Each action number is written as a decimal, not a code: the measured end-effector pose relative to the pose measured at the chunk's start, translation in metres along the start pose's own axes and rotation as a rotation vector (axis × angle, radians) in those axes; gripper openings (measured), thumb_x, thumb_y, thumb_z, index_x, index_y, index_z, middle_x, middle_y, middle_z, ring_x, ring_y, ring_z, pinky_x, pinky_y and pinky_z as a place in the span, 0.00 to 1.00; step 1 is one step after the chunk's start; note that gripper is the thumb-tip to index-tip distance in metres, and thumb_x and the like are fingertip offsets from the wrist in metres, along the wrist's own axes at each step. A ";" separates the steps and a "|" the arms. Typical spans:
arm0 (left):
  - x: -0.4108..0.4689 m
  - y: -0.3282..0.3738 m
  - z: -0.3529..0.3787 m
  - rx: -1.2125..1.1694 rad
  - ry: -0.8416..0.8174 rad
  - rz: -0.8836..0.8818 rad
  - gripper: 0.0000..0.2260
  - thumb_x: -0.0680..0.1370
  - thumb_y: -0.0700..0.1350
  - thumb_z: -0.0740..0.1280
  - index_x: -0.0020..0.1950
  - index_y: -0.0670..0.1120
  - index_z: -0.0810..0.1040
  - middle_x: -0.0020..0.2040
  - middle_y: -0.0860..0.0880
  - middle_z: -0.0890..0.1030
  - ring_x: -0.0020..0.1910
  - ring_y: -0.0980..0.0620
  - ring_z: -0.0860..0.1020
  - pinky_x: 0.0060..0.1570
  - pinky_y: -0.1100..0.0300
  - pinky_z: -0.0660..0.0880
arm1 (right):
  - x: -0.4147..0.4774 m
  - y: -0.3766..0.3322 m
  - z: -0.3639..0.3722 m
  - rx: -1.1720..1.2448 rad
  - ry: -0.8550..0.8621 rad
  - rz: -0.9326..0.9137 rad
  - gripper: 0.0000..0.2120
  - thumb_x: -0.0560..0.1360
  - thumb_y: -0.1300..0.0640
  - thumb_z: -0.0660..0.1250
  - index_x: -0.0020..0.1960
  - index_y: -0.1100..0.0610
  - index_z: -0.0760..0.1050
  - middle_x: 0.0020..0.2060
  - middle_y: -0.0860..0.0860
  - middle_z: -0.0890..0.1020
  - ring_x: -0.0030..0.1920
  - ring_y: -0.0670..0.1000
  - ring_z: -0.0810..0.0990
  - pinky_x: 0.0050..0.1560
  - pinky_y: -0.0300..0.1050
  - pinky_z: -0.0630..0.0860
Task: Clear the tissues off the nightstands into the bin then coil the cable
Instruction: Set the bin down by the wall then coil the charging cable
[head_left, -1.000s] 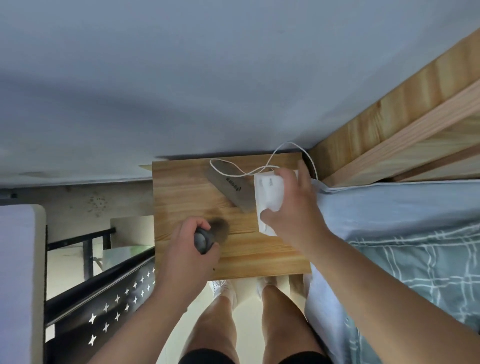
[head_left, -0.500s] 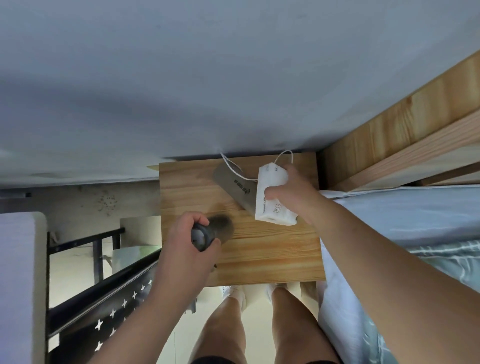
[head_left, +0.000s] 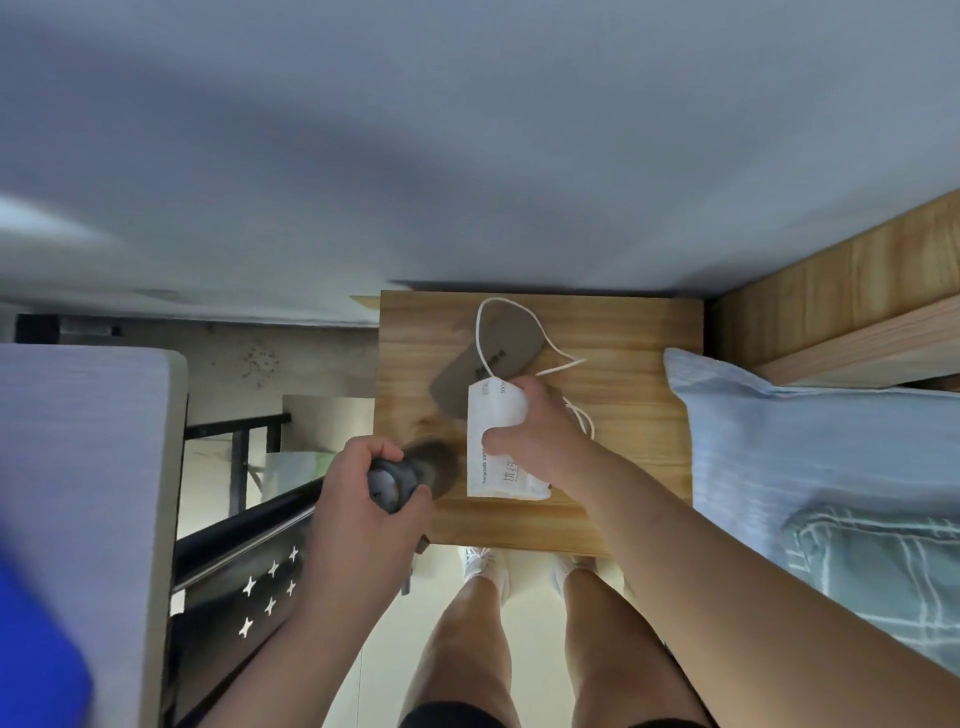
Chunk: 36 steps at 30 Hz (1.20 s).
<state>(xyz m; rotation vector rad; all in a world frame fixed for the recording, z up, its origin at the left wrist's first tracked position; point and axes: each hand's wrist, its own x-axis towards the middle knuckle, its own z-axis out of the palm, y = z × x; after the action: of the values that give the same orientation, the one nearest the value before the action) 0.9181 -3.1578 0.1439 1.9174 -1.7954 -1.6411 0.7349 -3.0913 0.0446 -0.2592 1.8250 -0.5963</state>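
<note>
From the head view you count one white tissue pack (head_left: 491, 452), one white cable (head_left: 540, 332), one flat grey oblong object (head_left: 488, 348) and one dark round-ended object (head_left: 395, 483), all on or over a single wooden surface (head_left: 623, 374).

Your right hand (head_left: 535, 431) is wrapped around the tissue pack, thumb on its near face and fingers curled over the far side; the pack's lower end sits close to the front edge of the surface. Your left hand (head_left: 363, 499) is closed in a fist around the dark round-ended object at the surface's left front corner, the object's blurred far end lying over the wood.

The cable loops over the grey oblong object near the back of the surface, then runs toward you and passes beside and under your right hand; where it ends is hidden. The grey object lies diagonally, its lower end just behind the tissue pack.

The right half of the surface is bare wood. Its right edge stands just beside the bed's pale blue pillow (head_left: 779, 441), its back edge meets the wall (head_left: 467, 156), and a wooden headboard (head_left: 831, 291) rises to the right. On the left there is a gap down to the floor, with a black metal frame (head_left: 249, 540) cut with star shapes. Your legs (head_left: 467, 649) stand at the front edge.
</note>
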 end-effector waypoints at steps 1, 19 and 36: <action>-0.001 0.000 -0.002 -0.003 0.004 0.002 0.18 0.75 0.36 0.75 0.50 0.58 0.75 0.47 0.64 0.80 0.37 0.66 0.82 0.20 0.69 0.72 | -0.001 0.000 0.003 0.001 -0.021 -0.004 0.41 0.60 0.47 0.75 0.72 0.42 0.66 0.61 0.46 0.70 0.56 0.52 0.74 0.45 0.47 0.75; -0.032 0.033 0.032 0.300 -0.193 0.211 0.18 0.73 0.41 0.78 0.50 0.61 0.75 0.51 0.61 0.79 0.46 0.60 0.79 0.38 0.69 0.75 | -0.133 0.015 -0.152 -0.018 0.240 -0.195 0.37 0.64 0.50 0.73 0.66 0.27 0.64 0.66 0.38 0.71 0.60 0.36 0.74 0.49 0.38 0.72; -0.018 0.035 0.037 0.285 -0.210 0.281 0.21 0.72 0.42 0.78 0.52 0.65 0.74 0.53 0.61 0.80 0.48 0.61 0.78 0.45 0.62 0.72 | 0.015 0.026 -0.131 -0.640 0.642 -0.026 0.43 0.76 0.52 0.73 0.84 0.49 0.53 0.84 0.58 0.45 0.73 0.66 0.65 0.68 0.61 0.72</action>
<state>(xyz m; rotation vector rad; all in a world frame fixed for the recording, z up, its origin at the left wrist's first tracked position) 0.8734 -3.1343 0.1617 1.5298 -2.3665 -1.6122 0.6107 -3.0407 0.0488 -0.5645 2.6133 -0.0809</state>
